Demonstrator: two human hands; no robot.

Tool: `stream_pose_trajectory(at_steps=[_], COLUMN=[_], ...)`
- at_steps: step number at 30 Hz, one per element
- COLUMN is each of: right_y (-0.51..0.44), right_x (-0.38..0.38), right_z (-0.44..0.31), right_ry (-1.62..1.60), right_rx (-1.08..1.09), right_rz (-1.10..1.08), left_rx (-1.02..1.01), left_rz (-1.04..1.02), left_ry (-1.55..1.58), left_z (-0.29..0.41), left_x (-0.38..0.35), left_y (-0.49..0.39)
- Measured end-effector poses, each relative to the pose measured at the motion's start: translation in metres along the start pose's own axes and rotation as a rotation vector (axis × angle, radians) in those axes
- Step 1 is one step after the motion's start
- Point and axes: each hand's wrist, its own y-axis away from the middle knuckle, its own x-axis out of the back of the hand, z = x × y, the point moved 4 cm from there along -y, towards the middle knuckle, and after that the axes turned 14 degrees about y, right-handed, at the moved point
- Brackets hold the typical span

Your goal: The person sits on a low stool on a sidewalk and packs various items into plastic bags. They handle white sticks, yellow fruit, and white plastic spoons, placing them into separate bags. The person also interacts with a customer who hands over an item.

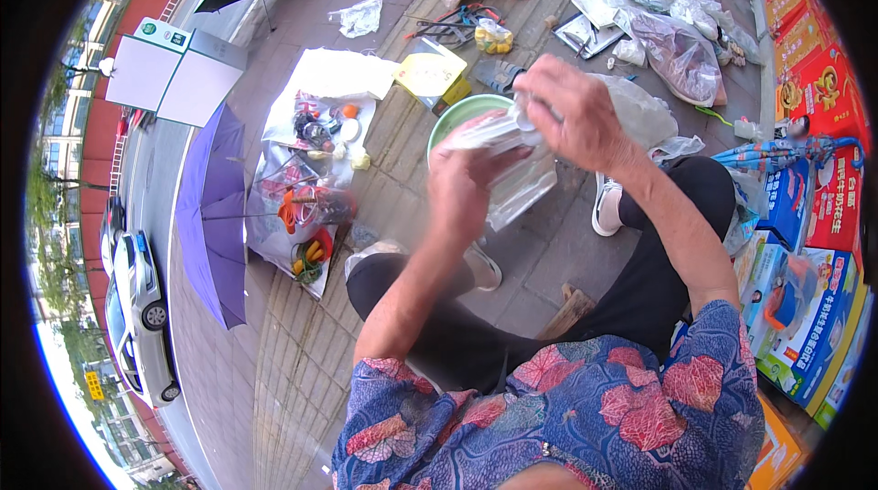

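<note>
In front of my knees, my left hand (466,171) grips a clear plastic container (525,191), which is tilted and reflects the light. The fingers of my right hand (573,116) are pinched at its upper end, around a small whitish round part that may be a cap. My fingers and the glare hide some of its shape. Behind and below my hands, a light green basin (449,121) stands on the paving; its inside is mostly covered by my hands and the container.
A white sheet with small goods (346,78) lies to the left, beside an open purple umbrella (216,215). A yellow sign (432,71), a grey sandal (497,75) and plastic bags (672,54) lie ahead. Printed cartons (799,311) line the right. A wood piece (569,311) sits between my legs.
</note>
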Motion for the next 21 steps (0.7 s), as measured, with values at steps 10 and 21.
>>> stream_pose_trajectory(at_steps=[10,21], right_y=[0.020,0.074], right_x=[-0.002,-0.038], right_z=[0.048,-0.048], right_ry=[-0.343,-1.273], right_rx=[-0.436,-0.696], right_rz=[-0.487,-0.712], left_rx=[-0.047,0.189], left_rz=[0.138,0.124], left_ry=[0.469,0.766], left_z=[0.057,0.019], left_x=[0.021,0.052], left_y=[0.000,0.055])
